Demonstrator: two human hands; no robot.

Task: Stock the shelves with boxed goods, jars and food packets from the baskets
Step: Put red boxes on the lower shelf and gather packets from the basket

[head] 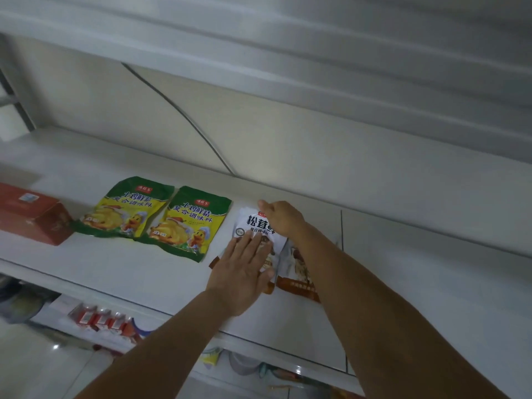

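Observation:
A white seasoning packet (251, 224) with black lettering lies flat on the white shelf (138, 266). My left hand (244, 269) presses flat on its lower half with straight fingers. My right hand (280, 218) holds the packet's upper right corner, fingers curled over its edge. Under my right forearm a second packet (298, 273) with a brown lower band lies partly hidden. Two green and yellow seasoning packets (126, 208) (188, 224) lie side by side to the left.
A red box (34, 216) stands at the shelf's left end. The shelf runs bare to the right (417, 283). An upper shelf (316, 67) hangs overhead. Below, a lower shelf carries small red and white packs (106, 319).

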